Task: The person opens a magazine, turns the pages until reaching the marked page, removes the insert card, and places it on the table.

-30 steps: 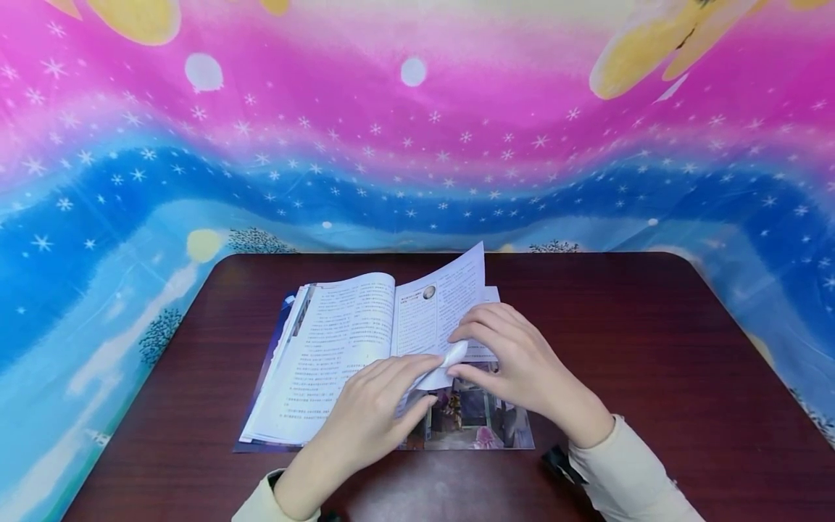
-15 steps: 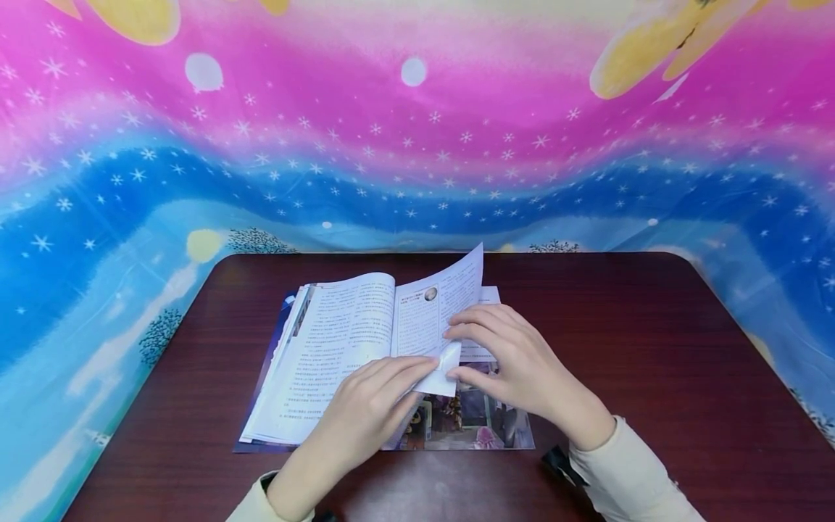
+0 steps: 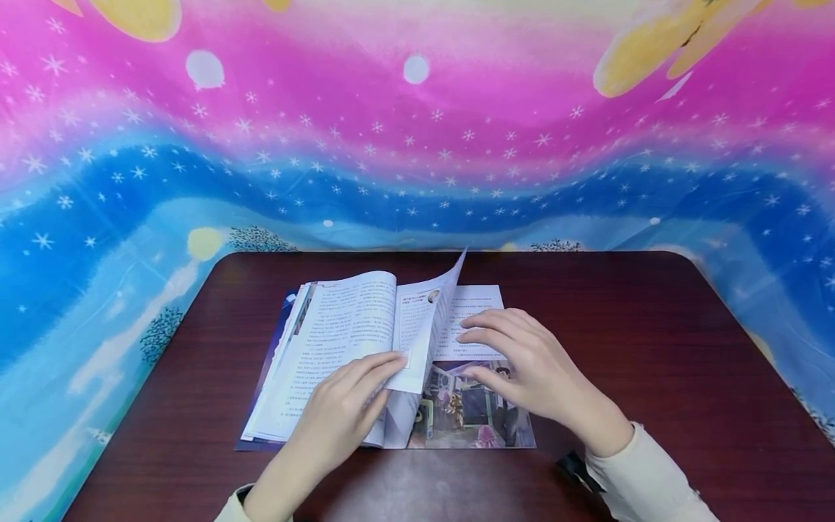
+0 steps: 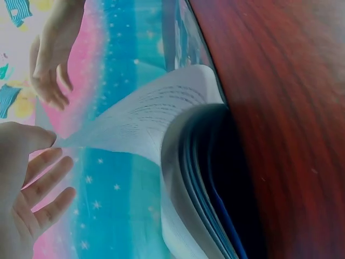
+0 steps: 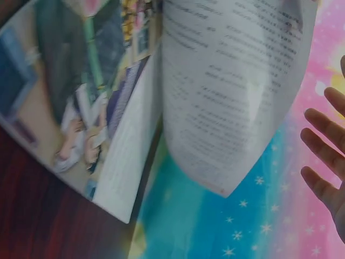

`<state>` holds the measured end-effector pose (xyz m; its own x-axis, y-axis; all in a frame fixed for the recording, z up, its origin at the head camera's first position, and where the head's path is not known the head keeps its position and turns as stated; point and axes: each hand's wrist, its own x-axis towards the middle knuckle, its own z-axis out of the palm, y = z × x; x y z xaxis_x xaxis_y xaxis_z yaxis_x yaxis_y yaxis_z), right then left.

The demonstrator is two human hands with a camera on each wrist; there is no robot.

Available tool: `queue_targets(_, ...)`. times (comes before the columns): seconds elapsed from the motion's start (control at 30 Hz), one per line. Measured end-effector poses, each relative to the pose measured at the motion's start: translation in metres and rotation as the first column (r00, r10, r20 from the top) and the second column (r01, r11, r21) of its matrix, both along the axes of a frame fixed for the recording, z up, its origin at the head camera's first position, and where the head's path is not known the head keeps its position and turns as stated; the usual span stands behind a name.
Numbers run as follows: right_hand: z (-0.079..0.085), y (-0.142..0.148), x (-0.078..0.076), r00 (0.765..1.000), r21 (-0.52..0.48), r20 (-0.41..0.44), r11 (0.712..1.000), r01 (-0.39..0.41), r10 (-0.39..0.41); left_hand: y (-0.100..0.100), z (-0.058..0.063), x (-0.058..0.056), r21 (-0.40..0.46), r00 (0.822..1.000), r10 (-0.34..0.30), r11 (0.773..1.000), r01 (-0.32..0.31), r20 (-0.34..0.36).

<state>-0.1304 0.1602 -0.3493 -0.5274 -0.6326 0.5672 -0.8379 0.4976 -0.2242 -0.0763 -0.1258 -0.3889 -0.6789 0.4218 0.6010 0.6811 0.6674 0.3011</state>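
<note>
Magazine (image 3: 359, 326) lying open on the table (image 3: 652, 348); left hand (image 3: 339, 406), at its seven o'clock, pinching a lifted page (image 3: 427, 341); right hand (image 3: 531, 366), fingers spread, hovering at three o'clock, I see.

High head view, forward and down, with close, sideways wrist views, curved page (image 4: 156, 105) in both.

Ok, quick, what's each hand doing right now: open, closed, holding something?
Left hand: closed on the raised white paper page with dark print, pinching its edge.
Right hand: open, holding nothing.
</note>
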Motion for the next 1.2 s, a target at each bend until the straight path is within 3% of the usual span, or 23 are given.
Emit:
queue_targets(0.37,-0.016,0.02,0.003,0.999,0.058,0.03,0.998,0.038,-0.04,-0.028,-0.007,0.004,0.024,0.991,0.123,0.992,-0.122,-0.043)
queue_targets(0.53,-0.025,0.03,0.005,0.997,0.092,0.024,0.993,0.072,-0.074,-0.042,-0.008,0.008,-0.009,0.983,0.181,0.983,-0.181,0.016)
queue_targets(0.6,-0.029,0.034,0.006,0.996,0.1,0.024,0.992,0.081,-0.083,-0.047,-0.008,0.01,-0.024,0.978,0.207,0.978,-0.206,0.033)
queue_targets(0.83,-0.038,0.044,0.01,0.995,0.136,0.032,0.987,0.086,-0.091,-0.064,-0.011,0.014,-0.04,0.959,0.285,0.958,-0.285,-0.007)
queue_targets(1.2,-0.053,0.055,0.014,0.988,0.233,0.112,0.97,0.073,-0.102,-0.085,-0.014,0.02,-0.055,0.916,0.395,0.918,-0.392,0.073)
